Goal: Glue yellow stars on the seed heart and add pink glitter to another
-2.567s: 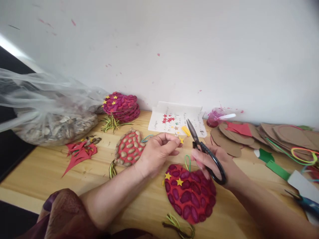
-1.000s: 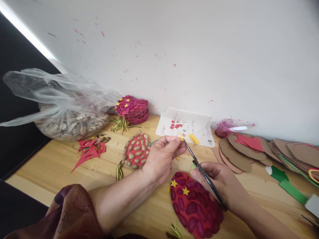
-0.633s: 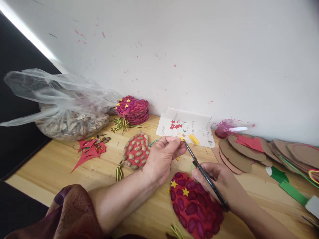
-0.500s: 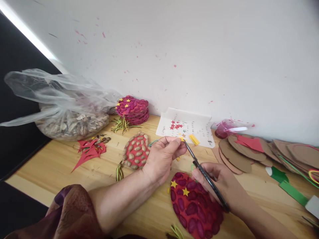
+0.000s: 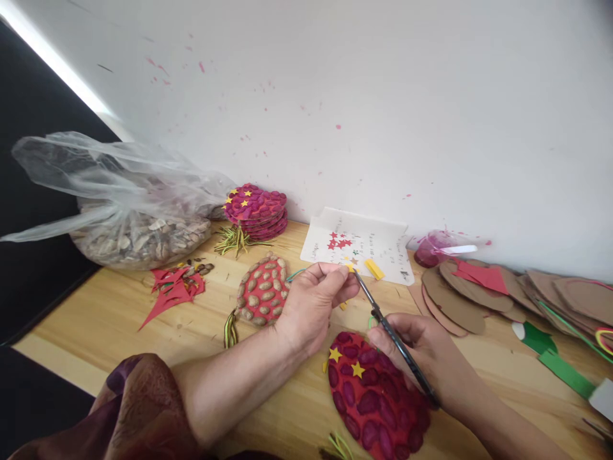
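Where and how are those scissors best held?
The scissors are probably best held by the black handle, from the person's near right side, as the right hand does. They slant so the handle sits on that side, while the blades point away toward the yellow star pinched in the left hand.

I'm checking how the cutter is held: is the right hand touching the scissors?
Touching. The head view shows the right hand gripping the scissors by the handles.
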`<action>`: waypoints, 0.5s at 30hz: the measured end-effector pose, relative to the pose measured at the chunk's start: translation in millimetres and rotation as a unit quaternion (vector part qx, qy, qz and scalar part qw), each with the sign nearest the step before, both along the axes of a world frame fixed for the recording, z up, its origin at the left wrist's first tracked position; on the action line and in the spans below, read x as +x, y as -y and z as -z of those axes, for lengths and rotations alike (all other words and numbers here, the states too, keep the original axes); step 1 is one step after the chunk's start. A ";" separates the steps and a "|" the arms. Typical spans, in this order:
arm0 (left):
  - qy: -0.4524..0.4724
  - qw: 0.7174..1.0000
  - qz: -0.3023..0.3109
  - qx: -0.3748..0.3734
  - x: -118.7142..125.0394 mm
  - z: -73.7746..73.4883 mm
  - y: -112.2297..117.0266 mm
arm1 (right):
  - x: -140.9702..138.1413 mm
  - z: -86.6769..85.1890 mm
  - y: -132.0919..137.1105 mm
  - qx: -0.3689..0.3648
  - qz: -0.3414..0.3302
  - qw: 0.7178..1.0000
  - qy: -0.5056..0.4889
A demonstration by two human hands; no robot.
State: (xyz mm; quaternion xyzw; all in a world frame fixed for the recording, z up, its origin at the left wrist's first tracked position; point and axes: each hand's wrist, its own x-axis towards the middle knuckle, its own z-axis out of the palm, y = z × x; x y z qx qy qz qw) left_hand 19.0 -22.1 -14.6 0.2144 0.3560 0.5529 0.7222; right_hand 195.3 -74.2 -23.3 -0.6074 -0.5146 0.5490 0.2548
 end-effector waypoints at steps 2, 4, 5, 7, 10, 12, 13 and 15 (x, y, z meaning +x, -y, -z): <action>-0.002 1.000 0.000 0.001 0.1 0.6 0.0 | 0.1 0.7 0.1 -0.001 0.005 1.000 -0.007; -0.001 1.000 0.000 0.000 0.3 0.4 0.0 | 0.2 0.8 0.3 -0.005 0.008 1.000 -0.013; 0.001 1.000 0.000 0.000 0.4 0.1 0.0 | 0.4 0.7 0.4 -0.007 0.009 1.000 -0.016; 0.005 1.000 -0.001 -0.001 0.6 -0.8 0.1 | 0.7 0.1 0.5 -0.008 0.007 1.000 -0.019; 0.006 1.000 -0.003 -0.002 0.7 -1.5 0.3 | 0.4 -1.0 0.2 -0.011 0.009 1.000 -0.012; 0.005 1.000 -0.002 -0.001 0.7 -1.5 0.2 | -0.4 -2.1 0.2 -0.010 0.009 1.000 -0.008; 0.005 1.000 -0.002 0.000 0.7 -1.4 0.1 | -0.9 -2.8 0.3 -0.008 0.010 1.000 -0.007; 0.003 1.000 -0.003 0.000 0.3 -1.5 -0.4 | -1.4 -4.5 0.4 -0.005 0.014 1.000 -0.005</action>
